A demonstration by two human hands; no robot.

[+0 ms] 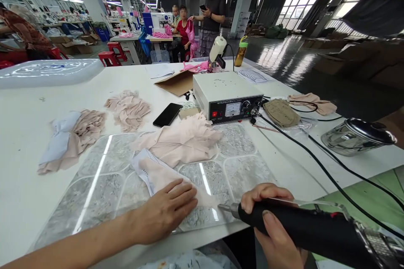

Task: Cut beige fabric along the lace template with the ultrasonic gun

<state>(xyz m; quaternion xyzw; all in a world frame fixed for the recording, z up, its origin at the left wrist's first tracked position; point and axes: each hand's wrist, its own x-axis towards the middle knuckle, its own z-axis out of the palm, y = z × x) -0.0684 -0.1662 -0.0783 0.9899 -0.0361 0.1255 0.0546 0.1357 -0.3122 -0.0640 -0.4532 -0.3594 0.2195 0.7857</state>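
Observation:
My left hand (167,208) lies flat on a thin beige fabric piece (159,174), fingers stretched and close together. A white paper pattern with small markings (143,166) shows along the fabric's left edge. My right hand (274,227) is wrapped round a black handheld ultrasonic cutter (303,222). The cutter's narrow metal tip points left and meets the fabric's right end, or hovers just over it; I cannot tell which. Beneath the fabric is a clear, glossy mat with a grey stone pattern (104,193). A pile of beige fabric pieces (183,138) lies just beyond.
A white control box with a meter (227,96) stands behind the pile, with a black cable (303,155) running right. Nearby are a phone (167,114), fabric stacks (128,109), a glass jar (356,136) and a bottle (241,52). Beyond the table, a person (214,12) stands.

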